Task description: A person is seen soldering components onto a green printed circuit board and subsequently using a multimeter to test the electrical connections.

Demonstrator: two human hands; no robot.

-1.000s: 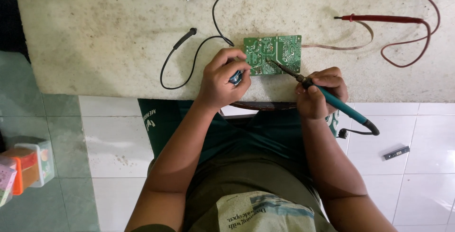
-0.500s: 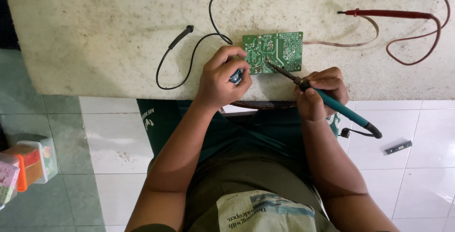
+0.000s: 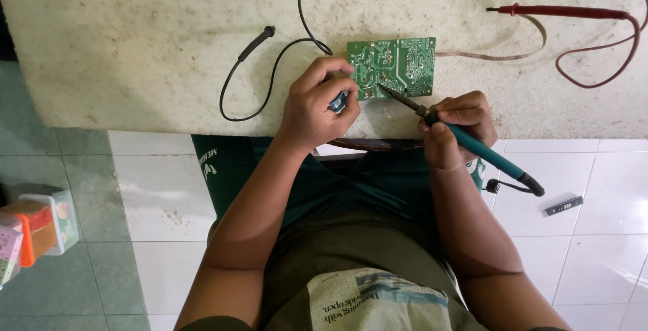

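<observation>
A green circuit board (image 3: pixel 395 66) lies solder side up near the front edge of a worn stone worktop (image 3: pixel 135 40). My right hand (image 3: pixel 455 125) grips a teal-handled soldering iron (image 3: pixel 472 143), its tip touching the board's lower middle. At the board's left edge my left hand (image 3: pixel 317 105) is closed around a small blue object (image 3: pixel 337 101), whose kind I cannot make out, with the fingers touching the board's corner.
A black probe (image 3: pixel 256 42) with its looping lead lies left of the board. A red probe (image 3: pixel 560 12) and its lead lie at the right. A folded newspaper (image 3: pixel 378 300) rests on my lap. Coloured boxes (image 3: pixel 30 230) stand on the tiled floor at left; a small dark part (image 3: pixel 563 205) lies at right.
The view has shifted slightly. Both hands stay at the board, with the iron's tip still on it.
</observation>
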